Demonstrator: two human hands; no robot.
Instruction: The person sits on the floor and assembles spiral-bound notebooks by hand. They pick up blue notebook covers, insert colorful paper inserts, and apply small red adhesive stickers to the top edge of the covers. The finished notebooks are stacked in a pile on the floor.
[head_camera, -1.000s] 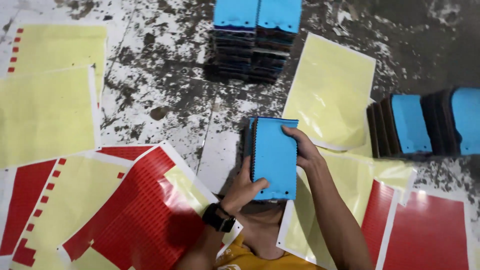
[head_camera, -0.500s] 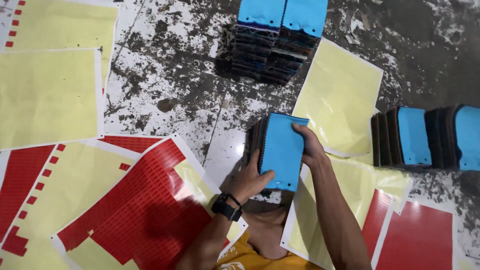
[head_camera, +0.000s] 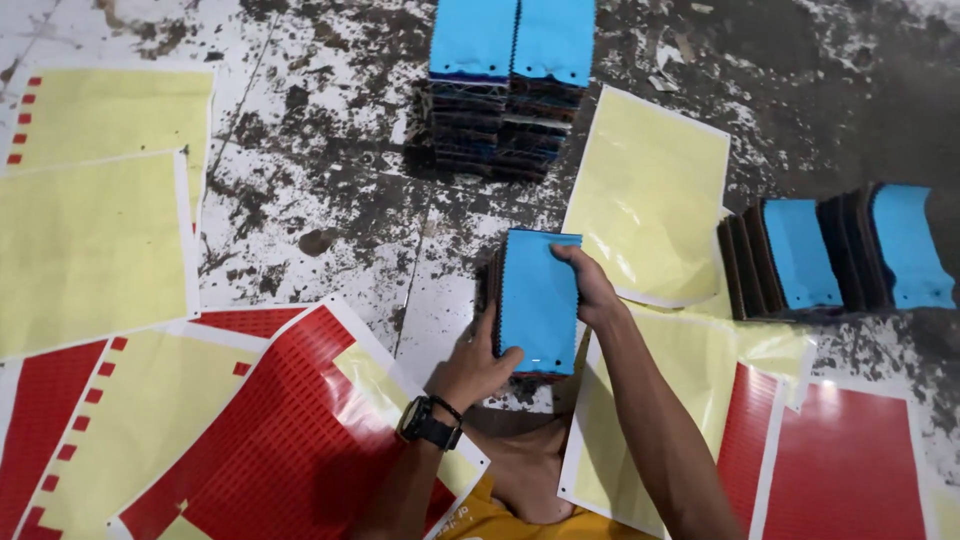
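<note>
We are seeing red label sheets (head_camera: 290, 430) lying lower left and lower right (head_camera: 850, 460), with pale yellow backing sheets (head_camera: 90, 250) spreading beside them on the floor

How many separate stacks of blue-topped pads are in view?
5: two side by side at top, two at right, one held in both hands. Others may lie off-frame.

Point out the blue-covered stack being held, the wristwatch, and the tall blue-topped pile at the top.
blue-covered stack (head_camera: 540, 298), head view, middle of its blue cover.
wristwatch (head_camera: 428, 424), head view, black band on the left wrist.
tall blue-topped pile (head_camera: 512, 40), head view, its blue top.
</note>
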